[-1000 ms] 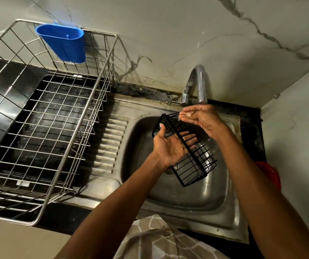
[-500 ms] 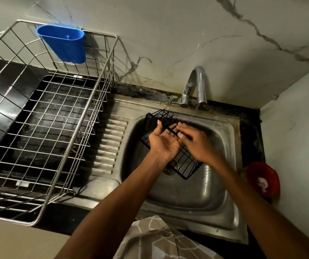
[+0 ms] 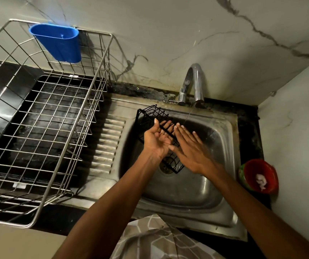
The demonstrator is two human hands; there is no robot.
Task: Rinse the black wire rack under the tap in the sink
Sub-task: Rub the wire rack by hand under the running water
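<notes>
Gleaming steel sink (image 3: 224,212) w/ dark counter (image 3: 251,128), marble-veined wall (image 3: 168,34).

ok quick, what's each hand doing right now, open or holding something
Left hand: palm up, fingers curled through the black wire rack, holding it over the sink.
Right hand: open, fingers straight, lying flat against the rack.
</notes>
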